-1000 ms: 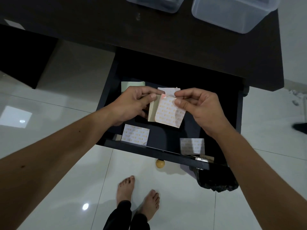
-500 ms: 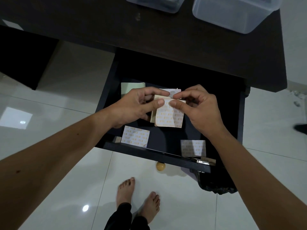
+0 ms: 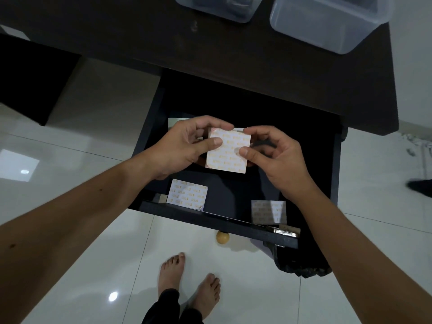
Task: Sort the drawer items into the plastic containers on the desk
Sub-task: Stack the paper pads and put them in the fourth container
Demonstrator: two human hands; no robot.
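left hand (image 3: pixel 184 146) and right hand (image 3: pixel 278 160) both pinch a printed adhesive pad (image 3: pixel 228 152) between them, above the open drawer (image 3: pixel 233 220).

Left hand (image 3: pixel 184 146) and right hand (image 3: pixel 275 157) pinch a printed pad (image 3: pixel 228 152) over the open drawer (image 3: pixel 233 197). Two more pads (image 3: pixel 188 194) lie inside; containers (image 3: pixel 327 22) on desk (image 3: pixel 140 38).
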